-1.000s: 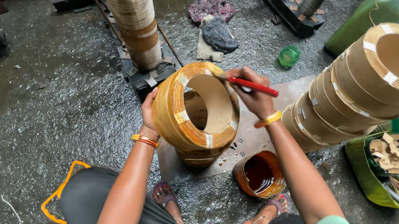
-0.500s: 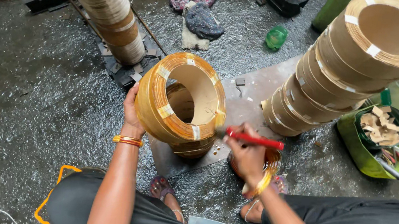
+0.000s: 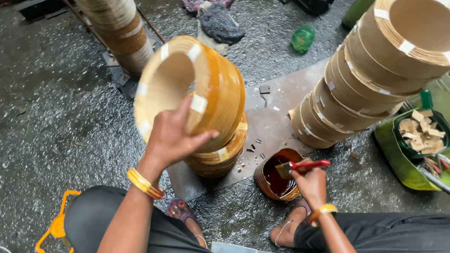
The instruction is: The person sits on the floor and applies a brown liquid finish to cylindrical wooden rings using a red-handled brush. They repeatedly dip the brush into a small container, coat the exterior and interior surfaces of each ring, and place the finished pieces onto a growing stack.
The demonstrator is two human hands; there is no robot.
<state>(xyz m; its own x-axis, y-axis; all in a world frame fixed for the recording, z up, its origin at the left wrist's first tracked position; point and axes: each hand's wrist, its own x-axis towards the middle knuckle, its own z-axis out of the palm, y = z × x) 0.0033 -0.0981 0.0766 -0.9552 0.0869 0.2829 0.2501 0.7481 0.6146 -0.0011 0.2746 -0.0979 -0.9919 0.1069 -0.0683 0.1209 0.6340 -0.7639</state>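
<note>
Head view. The left hand (image 3: 170, 137) is closed on the rim of a wooden ring (image 3: 192, 91), fingers spread over its outer wall and the thumb on the near face; the ring is tilted on edge, its opening turned toward ten o'clock, and it rests on a lower ring (image 3: 222, 154) at the centre of the frame. The right hand (image 3: 309, 181), at four o'clock from the rings, is closed in a pinch on a red-handled brush (image 3: 302, 165) whose bristles dip into a small tin of dark liquid (image 3: 275, 177). Both stand on a metal sheet (image 3: 270, 126) laid on the wet floor (image 3: 22, 120). At two o'clock rises a leaning stack of rings (image 3: 372, 75); at three o'clock a green tub of wood chips (image 3: 421, 137); at eleven o'clock a second, darker column of rings (image 3: 113, 17).

Handling. The ring appears to be coiled thin wood strip bound with pale tape tabs, so it is probably light and stiff, but liable to loosen if squeezed across its width. Its glossy wall looks freshly coated and may be slippery; the rim or the dry inner face seems the safer hold.
</note>
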